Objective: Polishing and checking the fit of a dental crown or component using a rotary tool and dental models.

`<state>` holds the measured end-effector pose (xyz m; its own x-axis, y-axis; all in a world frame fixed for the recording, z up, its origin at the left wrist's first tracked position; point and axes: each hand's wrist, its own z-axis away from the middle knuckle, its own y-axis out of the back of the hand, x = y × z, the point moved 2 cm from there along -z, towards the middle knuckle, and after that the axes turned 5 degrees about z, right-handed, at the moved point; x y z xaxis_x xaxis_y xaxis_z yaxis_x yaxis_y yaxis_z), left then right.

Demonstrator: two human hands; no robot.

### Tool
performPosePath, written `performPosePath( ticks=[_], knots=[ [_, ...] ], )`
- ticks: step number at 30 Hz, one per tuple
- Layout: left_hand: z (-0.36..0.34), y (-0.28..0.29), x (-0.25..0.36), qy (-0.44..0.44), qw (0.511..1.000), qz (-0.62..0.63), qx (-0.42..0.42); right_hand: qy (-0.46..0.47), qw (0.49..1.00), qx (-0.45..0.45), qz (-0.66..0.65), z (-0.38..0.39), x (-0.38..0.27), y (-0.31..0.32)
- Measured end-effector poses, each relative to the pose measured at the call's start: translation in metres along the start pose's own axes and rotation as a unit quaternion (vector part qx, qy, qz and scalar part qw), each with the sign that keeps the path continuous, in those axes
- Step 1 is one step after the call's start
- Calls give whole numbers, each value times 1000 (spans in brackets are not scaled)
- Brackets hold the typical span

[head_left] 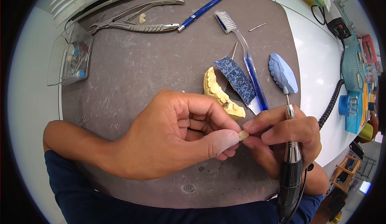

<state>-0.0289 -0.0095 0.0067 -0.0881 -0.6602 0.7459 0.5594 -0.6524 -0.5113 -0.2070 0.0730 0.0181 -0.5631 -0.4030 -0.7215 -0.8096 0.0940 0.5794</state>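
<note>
Between the thumb and index finger of my left hand (181,133) is a small ivory dental crown (243,135) with a dark speck. My right hand (285,133) has its thumb and index fingertips at the crown's other side. That same hand grips a black and silver rotary handpiece (291,175), tip pointing away from me, with a small pale bur (285,90) on it. Just beyond the fingers lie a yellow plaster dental model (219,91) and a strip of blue patterned sandpaper (237,79). The blue plaster model (282,73) sits behind the bur, which overlaps its lower edge in view.
A toothbrush (249,59) lies beside the sandpaper. Farther back are metal pliers (140,26), a small ivory piece (142,18) between their handles, and a blue pen (205,10). A clear box (70,57) of burs stands left; a coiled cord (331,105) hangs right.
</note>
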Motion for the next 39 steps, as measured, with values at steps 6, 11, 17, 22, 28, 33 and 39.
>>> performPosePath(
  ticks=[6,11,17,22,28,33,39],
  knots=[
    [-2,1,-1,-19,1000,-9,-11,21,998,-59,27,0,0,5],
    [-4,3,-5,-70,997,-1,-21,26,998,-51,31,-1,-1,2],
    [-2,4,-8,-92,995,-10,-22,27,997,-58,40,0,-1,1],
    [-2,4,-8,-90,996,-9,-21,33,996,-61,49,0,-2,1],
    [-2,5,-9,-104,994,-17,-27,35,995,-67,66,1,-2,1],
    [-2,5,-10,-109,993,-17,-31,50,996,-51,60,1,-1,0],
    [-2,5,-9,-107,993,-22,-33,39,994,-82,64,-1,-1,3]
  ],
)
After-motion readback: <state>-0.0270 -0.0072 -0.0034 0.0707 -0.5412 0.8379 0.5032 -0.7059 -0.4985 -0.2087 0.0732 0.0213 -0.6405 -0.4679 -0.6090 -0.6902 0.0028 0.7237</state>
